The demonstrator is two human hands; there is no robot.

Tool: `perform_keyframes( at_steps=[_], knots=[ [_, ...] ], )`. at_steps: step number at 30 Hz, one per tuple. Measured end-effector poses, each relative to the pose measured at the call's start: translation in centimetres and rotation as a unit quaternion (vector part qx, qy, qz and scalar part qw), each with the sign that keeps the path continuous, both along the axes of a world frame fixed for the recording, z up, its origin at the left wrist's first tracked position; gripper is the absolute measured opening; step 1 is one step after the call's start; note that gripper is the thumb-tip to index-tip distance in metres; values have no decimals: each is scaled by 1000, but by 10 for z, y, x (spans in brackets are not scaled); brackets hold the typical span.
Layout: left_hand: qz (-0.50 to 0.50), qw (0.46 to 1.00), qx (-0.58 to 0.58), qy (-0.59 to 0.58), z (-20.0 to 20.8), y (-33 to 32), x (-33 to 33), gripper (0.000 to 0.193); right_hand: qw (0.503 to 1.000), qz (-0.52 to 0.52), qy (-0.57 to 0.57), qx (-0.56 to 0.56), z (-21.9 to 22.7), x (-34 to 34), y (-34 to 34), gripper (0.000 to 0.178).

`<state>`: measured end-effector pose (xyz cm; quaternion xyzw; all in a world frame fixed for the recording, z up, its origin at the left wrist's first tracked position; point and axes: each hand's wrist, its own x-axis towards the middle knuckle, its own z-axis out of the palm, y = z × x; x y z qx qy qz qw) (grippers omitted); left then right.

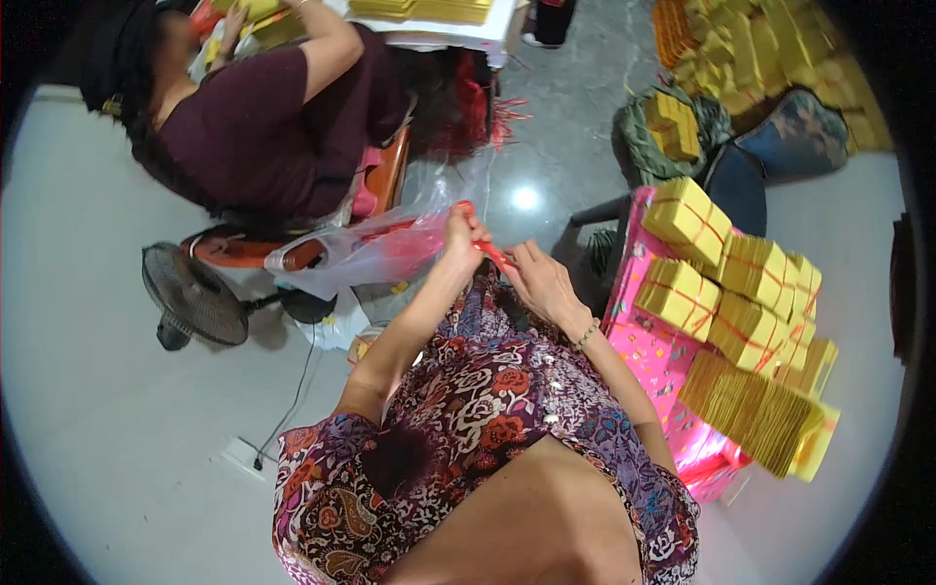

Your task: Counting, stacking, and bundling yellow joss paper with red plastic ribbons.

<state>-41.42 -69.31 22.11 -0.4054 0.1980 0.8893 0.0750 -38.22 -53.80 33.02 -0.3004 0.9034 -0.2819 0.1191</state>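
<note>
In front of my body, my left hand [462,236] is closed around a bunch of thin red strips [493,255]. The strips run from that fist to my right hand [542,285], whose fingers pinch their other end. A bracelet circles my right wrist. Just left of my left hand hangs or lies a clear plastic bag [327,259] with red material showing through it. Whether the strips are string or plastic ribbon, I cannot tell.
Yellow paper bundles [686,220] tied with red string stand on a pink-covered table [639,351] at my right. A fan [195,294] stands at left. Another person [268,136] sits at a table at the far left. More yellow bundles pile up at far right.
</note>
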Motion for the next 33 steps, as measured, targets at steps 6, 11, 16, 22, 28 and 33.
perform_keyframes(
  at_steps=[6,11,16,22,28,33],
  knots=[
    [240,943,200,-118,-125,-165,26,28,996,50,-15,65,-24,-27,-16,19],
    [373,905,150,-138,-220,-253,48,37,990,69,-54,109,-45,-41,-9,19],
    [370,910,3,-187,-291,-273,43,23,982,102,-66,145,-68,-71,8,19],
    [68,906,-344,-237,-370,-305,75,19,979,88,-72,168,-73,-104,-8,20],
    [-327,654,-652,-198,-445,-343,97,32,972,29,-102,210,-94,-125,-39,21],
    [-328,830,-420,-166,-450,-352,81,67,976,52,-98,186,-98,-138,-45,19]
  ],
)
